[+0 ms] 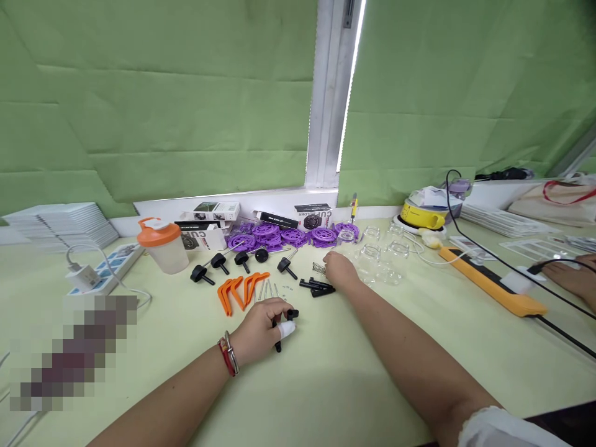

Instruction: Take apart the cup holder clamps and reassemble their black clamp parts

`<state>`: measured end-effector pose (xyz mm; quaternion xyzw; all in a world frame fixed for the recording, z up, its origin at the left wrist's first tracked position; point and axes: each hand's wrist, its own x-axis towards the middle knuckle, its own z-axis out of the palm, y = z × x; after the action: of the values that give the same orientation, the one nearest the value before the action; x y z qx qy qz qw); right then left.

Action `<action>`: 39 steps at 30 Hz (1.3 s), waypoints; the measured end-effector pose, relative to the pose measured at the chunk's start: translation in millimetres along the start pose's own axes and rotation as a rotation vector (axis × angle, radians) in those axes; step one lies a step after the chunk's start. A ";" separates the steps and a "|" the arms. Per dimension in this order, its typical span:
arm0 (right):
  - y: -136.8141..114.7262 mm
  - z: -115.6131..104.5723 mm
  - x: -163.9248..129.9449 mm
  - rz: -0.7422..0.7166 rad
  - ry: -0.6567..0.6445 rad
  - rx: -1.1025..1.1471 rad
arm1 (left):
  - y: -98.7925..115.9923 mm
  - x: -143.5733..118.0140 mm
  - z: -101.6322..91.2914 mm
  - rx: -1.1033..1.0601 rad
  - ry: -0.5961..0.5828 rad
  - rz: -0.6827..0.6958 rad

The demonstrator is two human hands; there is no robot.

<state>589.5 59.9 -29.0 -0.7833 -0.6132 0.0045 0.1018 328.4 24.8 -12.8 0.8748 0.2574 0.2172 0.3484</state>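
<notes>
My left hand, its thumb wrapped in white, is closed on a black plastic part just above the table. My right hand reaches farther forward with its fingers curled; what the fingertips hold, if anything, is hidden. Small metal springs lie right beside those fingertips. Below them are several black tube-shaped parts. Orange angled handles and thin metal rods rest ahead of my left hand. Behind these lie several black knobs with stems.
Purple lattice parts line the back, before printed boxes. Clear cups stand right of my right hand. An orange-lidded shaker is at left. Farther right are an orange power strip and another person's hand.
</notes>
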 end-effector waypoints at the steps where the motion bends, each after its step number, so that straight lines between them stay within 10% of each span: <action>1: 0.8 0.6 0.6 0.006 0.002 0.002 | -0.1 0.2 -0.1 0.000 0.000 -0.001; 39: 5.2 -21.4 -14.4 -0.142 -0.167 -0.125 | -5.4 0.4 0.8 0.011 -0.002 -0.009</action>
<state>593.7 41.6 -10.6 -0.7396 -0.6726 0.0241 0.0016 327.5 28.0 -17.1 0.8757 0.2622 0.2131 0.3449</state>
